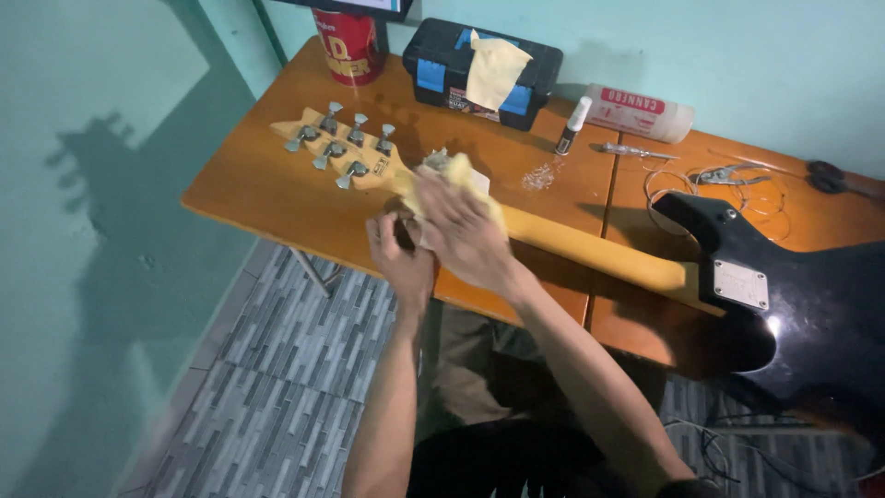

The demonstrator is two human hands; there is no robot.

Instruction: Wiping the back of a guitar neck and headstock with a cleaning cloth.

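Both hands: R hand (pixel 464 235) presses cloth (pixel 454 177) on guitar neck (pixel 590 247), L hand (pixel 402 263) steadies.

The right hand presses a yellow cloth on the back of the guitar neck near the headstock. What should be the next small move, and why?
Probably slide the right hand with the yellow cloth along the neck toward the black body. The cloth sits only at the headstock end, most of the neck lies uncovered, and the left hand already steadies the neck from below.
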